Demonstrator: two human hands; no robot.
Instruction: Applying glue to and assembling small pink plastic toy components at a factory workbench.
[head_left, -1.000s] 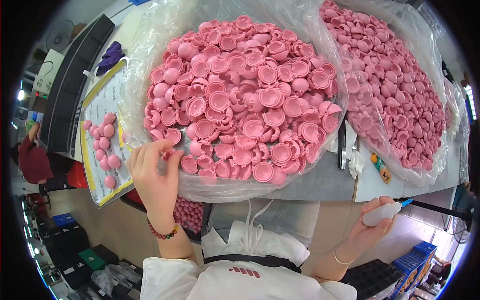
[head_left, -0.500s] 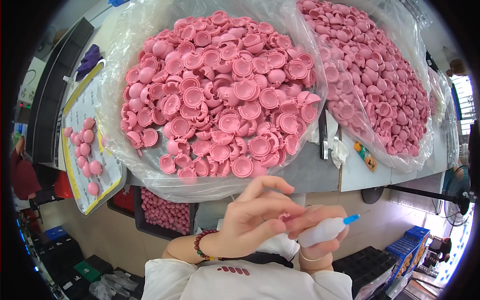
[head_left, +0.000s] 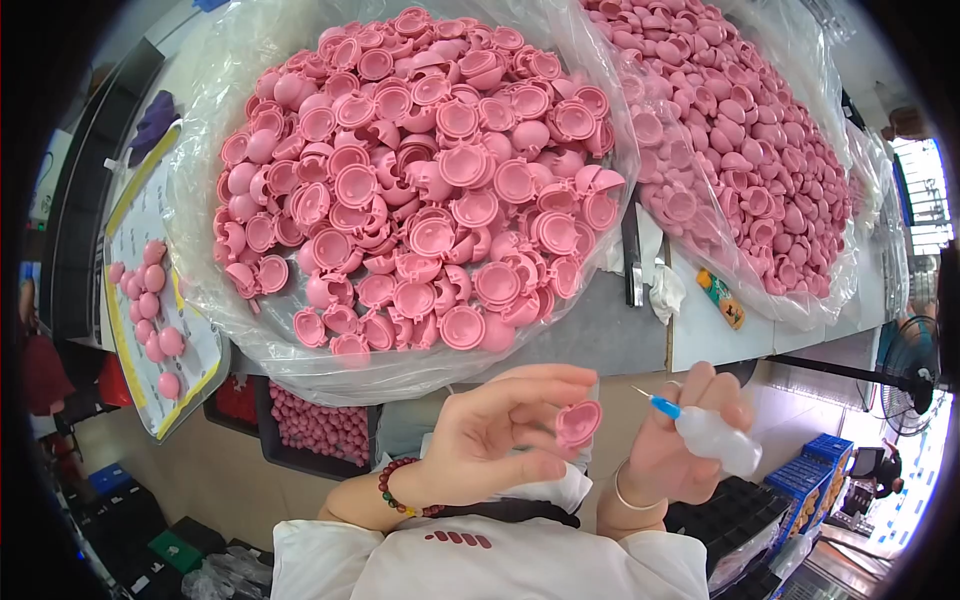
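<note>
My left hand (head_left: 490, 432) has its fingers curled around a small pink plastic half-shell (head_left: 578, 424), gripped near the fingertips with the hollow side showing. To its right, my right hand (head_left: 668, 450) is closed on a translucent white squeeze bottle (head_left: 722, 440). The bottle's blue cap (head_left: 664, 405) carries a thin needle tip that points up and left, toward the shell but apart from it. Beyond the hands, a clear plastic bag (head_left: 330, 375) lies spread on the table under a heap of similar pink half-shells (head_left: 435, 235).
A second bag of pink shells (head_left: 745, 150) sits at the far right. Several closed pink balls (head_left: 152, 340) rest on a yellow-edged sheet at left. Below the table edge stands a dark bin of pink balls (head_left: 318, 425). A crumpled tissue (head_left: 667, 294) and a small orange-green packet (head_left: 720, 298) lie on the table.
My hands have moved apart, the right one going right. The bottle has turned round, so its blue tip now points left instead of right. The pink half-shell has come into plain view.
</note>
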